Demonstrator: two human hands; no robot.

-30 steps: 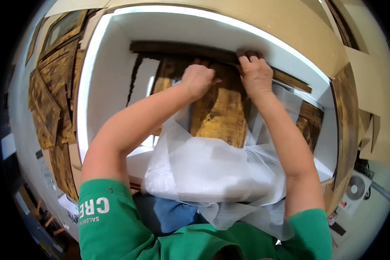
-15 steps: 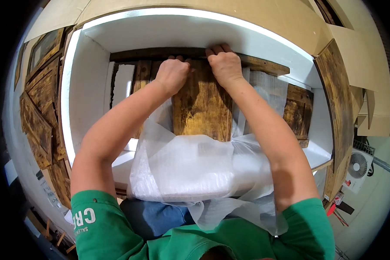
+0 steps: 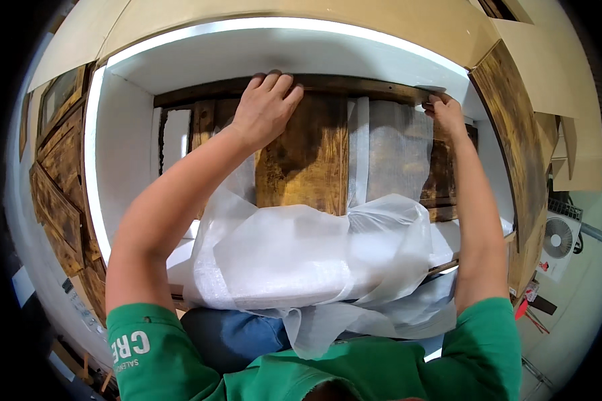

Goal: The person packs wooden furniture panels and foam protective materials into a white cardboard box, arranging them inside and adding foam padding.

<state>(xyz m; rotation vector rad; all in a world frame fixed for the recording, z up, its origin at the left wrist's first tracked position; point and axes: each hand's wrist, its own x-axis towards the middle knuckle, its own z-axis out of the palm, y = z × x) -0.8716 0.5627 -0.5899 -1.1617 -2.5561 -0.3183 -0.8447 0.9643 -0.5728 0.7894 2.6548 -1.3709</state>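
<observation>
A long, dark brown wooden strip (image 3: 354,85) lies along the far inner wall of a white foam-lined box (image 3: 247,50). My left hand (image 3: 266,110) is closed over the middle of this strip, fingers curled across its far edge. At the strip's right end, my right hand (image 3: 447,115) pinches it between thumb and fingers. Below the strip lies a brown wooden panel (image 3: 302,167) with a burnt-looking grain. White translucent foam wrap (image 3: 281,250) is bunched over the near part of the box, hiding what is beneath it.
Brown wooden panels (image 3: 60,167) are stacked left of the box. Another long board (image 3: 508,127) leans along its right side. Brown cardboard (image 3: 408,27) surrounds the far side. An appliance with a round fan grille (image 3: 556,237) stands on the floor at the right.
My right hand has slid from the strip's middle to its right end. The strip's right end now sits closer to the far wall. My left hand stays near the middle.
</observation>
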